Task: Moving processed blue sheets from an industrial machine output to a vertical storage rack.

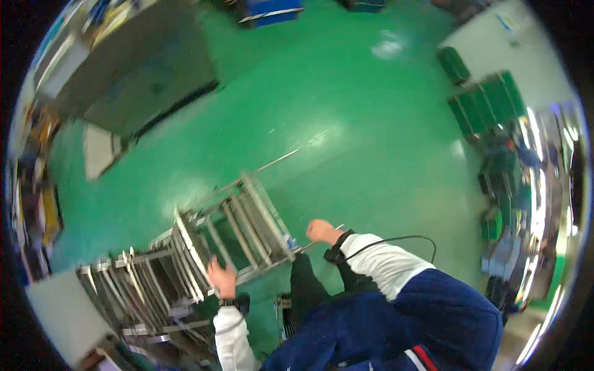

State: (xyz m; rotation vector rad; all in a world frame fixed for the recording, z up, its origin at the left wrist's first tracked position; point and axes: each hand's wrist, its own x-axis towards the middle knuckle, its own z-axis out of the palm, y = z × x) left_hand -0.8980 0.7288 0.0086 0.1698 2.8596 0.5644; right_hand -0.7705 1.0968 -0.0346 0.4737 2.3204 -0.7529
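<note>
A silver metal frame rack (213, 232) with parallel bars stands on the floor in front of me, a little to the left. My left hand (223, 278) is at its near left corner, against or just above an end bar, with fingers stretched out; contact is hard to tell through the blur. Right of the rack, my right hand (320, 230) is closed in a fist. A thin metal rod (305, 248) runs out from the rack's near right corner and passes under that wrist. Whether the fist holds anything is hidden. Dark bands circle both wrists, and a black cable (396, 238) loops from the right one.
More metal frames (133, 287) stand packed together at the lower left. Another thin rod (277, 160) sticks out from the rack's far side. A large grey cabinet (154, 74) stands far left. Green crates (489, 102) line the right side, and a blue bin (270, 11) is at the far edge.
</note>
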